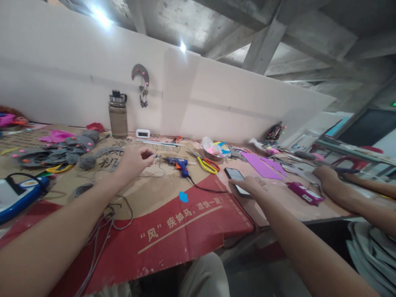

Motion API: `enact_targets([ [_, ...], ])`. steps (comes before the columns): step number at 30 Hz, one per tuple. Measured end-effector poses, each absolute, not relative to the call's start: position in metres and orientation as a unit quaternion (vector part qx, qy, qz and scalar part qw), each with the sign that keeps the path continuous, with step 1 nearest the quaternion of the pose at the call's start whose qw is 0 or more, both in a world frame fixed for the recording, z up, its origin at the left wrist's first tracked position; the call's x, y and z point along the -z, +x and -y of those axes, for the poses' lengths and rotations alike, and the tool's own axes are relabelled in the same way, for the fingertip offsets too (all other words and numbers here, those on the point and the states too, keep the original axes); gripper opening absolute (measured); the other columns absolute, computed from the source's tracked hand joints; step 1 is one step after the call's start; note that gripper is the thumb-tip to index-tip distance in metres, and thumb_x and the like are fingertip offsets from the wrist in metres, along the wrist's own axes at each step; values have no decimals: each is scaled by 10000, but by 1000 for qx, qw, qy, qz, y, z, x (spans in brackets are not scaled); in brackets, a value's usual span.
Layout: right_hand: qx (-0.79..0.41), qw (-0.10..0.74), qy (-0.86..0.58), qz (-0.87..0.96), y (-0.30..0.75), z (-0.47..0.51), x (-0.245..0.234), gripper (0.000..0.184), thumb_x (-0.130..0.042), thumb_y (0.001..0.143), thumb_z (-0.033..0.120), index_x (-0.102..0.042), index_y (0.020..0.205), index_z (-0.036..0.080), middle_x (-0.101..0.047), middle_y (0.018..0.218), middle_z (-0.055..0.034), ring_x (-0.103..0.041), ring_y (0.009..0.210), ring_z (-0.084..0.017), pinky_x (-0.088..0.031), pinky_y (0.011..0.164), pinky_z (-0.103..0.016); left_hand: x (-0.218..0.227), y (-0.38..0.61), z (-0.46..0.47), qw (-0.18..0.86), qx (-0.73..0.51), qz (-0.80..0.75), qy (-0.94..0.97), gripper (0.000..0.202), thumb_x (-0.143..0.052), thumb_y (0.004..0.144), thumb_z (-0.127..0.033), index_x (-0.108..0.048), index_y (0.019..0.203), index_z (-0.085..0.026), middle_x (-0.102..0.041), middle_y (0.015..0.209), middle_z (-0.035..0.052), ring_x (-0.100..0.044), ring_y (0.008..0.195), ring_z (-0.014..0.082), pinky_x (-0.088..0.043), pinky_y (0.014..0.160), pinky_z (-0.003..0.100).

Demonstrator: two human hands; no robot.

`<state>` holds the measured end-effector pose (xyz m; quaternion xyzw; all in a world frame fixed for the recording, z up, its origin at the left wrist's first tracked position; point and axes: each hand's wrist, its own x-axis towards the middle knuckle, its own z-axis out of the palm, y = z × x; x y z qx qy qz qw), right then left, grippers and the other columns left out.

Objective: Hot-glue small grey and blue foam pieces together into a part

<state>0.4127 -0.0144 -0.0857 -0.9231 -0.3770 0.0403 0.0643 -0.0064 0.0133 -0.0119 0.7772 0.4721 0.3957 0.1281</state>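
My left hand (134, 160) is raised over the cardboard, thumb and fingertips pinched together. Whatever lies between them is too small to make out; a thin strand curls on the cardboard close by. Just right of those fingertips rests a blue hot glue gun (183, 165) with an orange trigger and a black cord. My right hand (254, 185) reaches out to a smartphone (235, 178) lying on the table, one finger stretched onto its lit screen. Grey yarn (107, 220) trails under my left forearm, and a grey yarn ball (88, 161) sits left of my hand.
Yellow-handled scissors (206, 166) and a metal bowl (213, 154) are near the middle. A water bottle (118, 117) stands against the white partition (198, 95). Purple sheets (261, 165) and a magenta box (305, 194) lie rightward, beside another person's arm (349, 194).
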Motion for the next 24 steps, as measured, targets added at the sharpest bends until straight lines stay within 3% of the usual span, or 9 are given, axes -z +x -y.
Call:
enact_targets([
  [4,-48,43,-933,353,410,11,84,937,-550,548,708,-490,1207,45,-371,1290,-311,-327,1204,-450,-331,866,-558,11,-6,-12,145,-403,-465,775,150,-527,737,-286,-634,733,-181,-644,610,4,-561,543,120,-400,540,228],
  [9,-31,79,-936,340,396,19,78,846,-595,563,643,-499,1181,73,-361,1291,-282,-324,1197,-441,-317,895,-549,11,-6,-11,192,-419,-456,761,169,-531,741,-319,-620,745,-176,-646,620,7,-572,538,117,-428,549,229],
  [13,82,230,-867,433,353,27,64,674,-573,691,484,-423,1229,107,-385,1279,-229,-355,1189,-373,-318,932,-506,11,-6,-11,238,-426,-456,745,209,-530,744,-365,-626,758,-180,-624,590,0,-526,479,106,-403,484,223],
  [17,19,437,-602,668,269,32,37,433,-486,800,349,-428,1189,168,-528,1134,-139,-502,1048,-230,-396,904,-383,9,-6,-11,223,-447,-452,739,217,-542,740,-382,-639,738,-188,-548,512,-20,-461,451,99,-334,434,216],
  [21,-63,511,-449,730,184,29,18,430,-550,777,319,-418,1170,204,-549,1102,-108,-532,1007,-210,-419,880,-388,9,-4,-9,265,-462,-410,740,199,-554,741,-366,-622,746,-180,-552,534,-22,-485,468,97,-389,472,221],
  [24,-138,528,-431,719,151,19,20,418,-531,782,264,-397,1172,197,-553,1019,-92,-571,806,-157,-470,742,-326,9,-2,-8,319,-458,-387,734,218,-578,733,-372,-609,775,-160,-610,612,7,-563,535,116,-465,543,244],
])
